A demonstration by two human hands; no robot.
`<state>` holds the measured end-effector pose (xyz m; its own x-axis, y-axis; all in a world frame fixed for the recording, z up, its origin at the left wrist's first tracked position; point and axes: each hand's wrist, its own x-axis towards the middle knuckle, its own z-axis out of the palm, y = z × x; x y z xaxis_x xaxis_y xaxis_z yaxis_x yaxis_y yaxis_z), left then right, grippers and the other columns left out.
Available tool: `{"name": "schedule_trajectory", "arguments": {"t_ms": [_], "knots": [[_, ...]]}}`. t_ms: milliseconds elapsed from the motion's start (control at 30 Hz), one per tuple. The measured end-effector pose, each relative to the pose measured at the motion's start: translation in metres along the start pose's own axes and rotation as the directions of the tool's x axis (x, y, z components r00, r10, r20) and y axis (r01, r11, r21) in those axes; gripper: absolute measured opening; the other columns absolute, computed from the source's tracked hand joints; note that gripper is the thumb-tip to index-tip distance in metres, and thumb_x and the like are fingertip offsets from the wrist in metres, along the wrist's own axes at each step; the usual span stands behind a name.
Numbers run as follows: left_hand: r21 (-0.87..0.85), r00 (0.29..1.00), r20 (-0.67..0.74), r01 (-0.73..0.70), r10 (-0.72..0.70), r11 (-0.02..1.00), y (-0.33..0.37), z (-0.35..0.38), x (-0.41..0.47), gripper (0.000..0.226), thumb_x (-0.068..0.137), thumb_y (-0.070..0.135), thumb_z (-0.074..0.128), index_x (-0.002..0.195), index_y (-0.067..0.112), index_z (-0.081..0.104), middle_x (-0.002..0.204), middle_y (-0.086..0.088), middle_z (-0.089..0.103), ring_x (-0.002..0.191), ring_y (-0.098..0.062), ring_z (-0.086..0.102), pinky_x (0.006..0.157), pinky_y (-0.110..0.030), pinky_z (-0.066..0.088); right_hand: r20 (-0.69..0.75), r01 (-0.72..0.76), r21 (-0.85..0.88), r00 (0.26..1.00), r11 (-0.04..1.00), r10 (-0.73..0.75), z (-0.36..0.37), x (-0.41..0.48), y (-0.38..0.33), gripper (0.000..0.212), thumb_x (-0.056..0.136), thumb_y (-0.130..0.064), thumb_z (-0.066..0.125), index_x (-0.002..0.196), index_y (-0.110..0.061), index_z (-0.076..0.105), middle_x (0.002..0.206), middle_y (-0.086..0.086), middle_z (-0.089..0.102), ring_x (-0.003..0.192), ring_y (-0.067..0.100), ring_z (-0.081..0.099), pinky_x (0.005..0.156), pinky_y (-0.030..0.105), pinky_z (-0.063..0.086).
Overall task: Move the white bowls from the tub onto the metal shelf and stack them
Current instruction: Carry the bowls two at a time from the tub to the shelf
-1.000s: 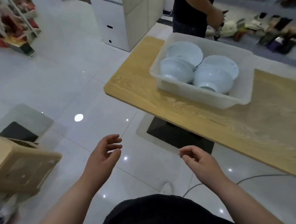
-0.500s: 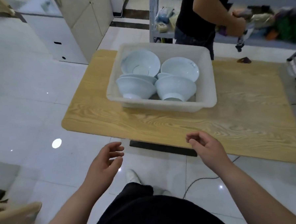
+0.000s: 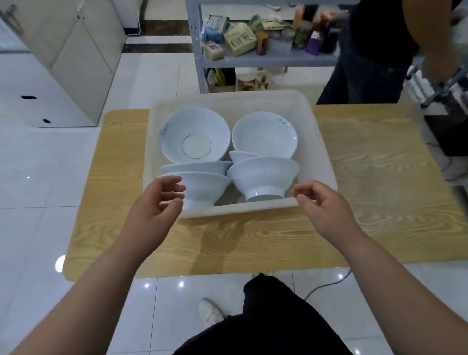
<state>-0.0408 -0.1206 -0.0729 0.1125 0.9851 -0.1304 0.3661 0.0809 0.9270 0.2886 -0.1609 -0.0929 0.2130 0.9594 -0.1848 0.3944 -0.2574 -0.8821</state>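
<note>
1. While only the head view is on record, it shows the whole work area: a translucent plastic tub (image 3: pixel 322 145) sits on the wooden tabletop (image 3: pixel 391 196), centred and toward 12 o'clock of the board.
2. The white bowls (image 3: pixel 263 137) all lie inside the tub; none is on the shelf yet. Two lean open-side-out at the 12 o'clock end; nearer, at 6 o'clock, two groups lie tipped with their feet toward the camera, the left group (image 3: pixel 200 183) nested, at least two deep.
3. Left hand (image 3: pixel 153 208): fingers apart and curled, empty, hovering at the tub's 7 o'clock corner, just beside the left group's foot. Contact cannot be confirmed.
4. Right hand (image 3: pixel 324 208): fingers loosely curled, empty, at the tub's 5 o'clock corner, near the rim.
5. Metal shelf (image 3: pixel 196 57): stands beyond the tabletop at 12 o'clock, its visible tier crowded with boxes and bottles. A second person stands at 2 o'clock.
6. Handling judgement: the bowls appear to be glazed ceramic, so rigid, smooth, likely slippery, moderately heavy and breakable. Take hold at the rim with the thumb inside, or cup the flared wall above the foot; lift nested ones together only with both hands.
</note>
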Motion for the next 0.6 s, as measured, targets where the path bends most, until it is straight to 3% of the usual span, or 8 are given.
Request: {"name": "schedule_trajectory", "arguments": {"t_ms": [100,167,233,333,467,600], "knots": [[0.158,0.999,-0.019,-0.047,0.051,0.986,0.009,-0.002,0.059,0.032,0.093,0.012,0.058,0.118,0.032,0.057,0.107,0.014,0.066,0.102,-0.002,0.062,0.085,-0.020,0.048,-0.009,0.078,-0.137,0.997,0.988,-0.080,-0.019,0.062,-0.009,0.017,0.095,-0.015,0.059,0.104,-0.026,0.068,0.103,-0.015,0.068,0.086,-0.009,0.061,0.069,0.003,0.043],[0.310,0.998,-0.001,-0.054,0.057,0.949,0.011,-0.006,0.103,0.033,0.094,0.011,0.056,0.121,0.029,0.057,0.109,0.015,0.064,0.102,-0.001,0.061,0.087,-0.021,0.048,0.053,0.159,-0.309,0.987,0.938,-0.150,-0.031,0.108,-0.009,0.022,0.096,-0.012,0.056,0.111,-0.024,0.067,0.109,-0.009,0.067,0.091,-0.004,0.060,0.080,0.011,0.046],[0.475,0.998,0.040,-0.058,0.044,0.878,0.003,-0.013,0.145,0.035,0.094,0.010,0.055,0.125,0.025,0.058,0.113,0.011,0.062,0.105,-0.008,0.060,0.092,-0.028,0.049,0.151,0.244,-0.500,0.969,0.831,-0.194,-0.042,0.153,-0.005,0.030,0.095,-0.010,0.053,0.120,-0.021,0.065,0.120,-0.003,0.065,0.108,0.010,0.059,0.093,0.026,0.047],[0.700,0.990,0.140,-0.080,-0.026,0.710,-0.020,-0.020,0.197,0.042,0.092,0.006,0.054,0.130,0.024,0.058,0.125,0.003,0.061,0.115,-0.019,0.057,0.099,-0.037,0.046,0.364,0.355,-0.733,0.925,0.580,-0.107,-0.045,0.207,0.001,0.043,0.093,-0.008,0.049,0.132,-0.023,0.058,0.136,0.000,0.057,0.126,0.020,0.050,0.096,0.035,0.042],[0.872,0.914,0.311,-0.165,-0.261,0.461,-0.051,-0.020,0.237,0.053,0.088,0.013,0.062,0.138,0.030,0.053,0.143,0.001,0.052,0.129,-0.023,0.049,0.106,-0.038,0.040,0.581,0.518,-0.755,0.812,0.401,0.045,-0.032,0.248,0.017,0.053,0.091,-0.012,0.055,0.140,-0.032,0.049,0.147,-0.008,0.045,0.136,0.016,0.040,0.103,0.033,0.040],[0.887,0.814,0.462,-0.414,-0.352,0.206,-0.067,-0.015,0.258,0.055,0.082,0.030,0.070,0.134,0.037,0.055,0.133,0.009,0.057,0.119,-0.019,0.052,0.102,-0.033,0.043,0.710,0.668,-0.696,0.696,0.264,0.111,-0.020,0.272,0.039,0.055,0.089,-0.016,0.059,0.141,-0.030,0.048,0.147,-0.002,0.045,0.134,0.021,0.043,0.109,0.036,0.038]]}}
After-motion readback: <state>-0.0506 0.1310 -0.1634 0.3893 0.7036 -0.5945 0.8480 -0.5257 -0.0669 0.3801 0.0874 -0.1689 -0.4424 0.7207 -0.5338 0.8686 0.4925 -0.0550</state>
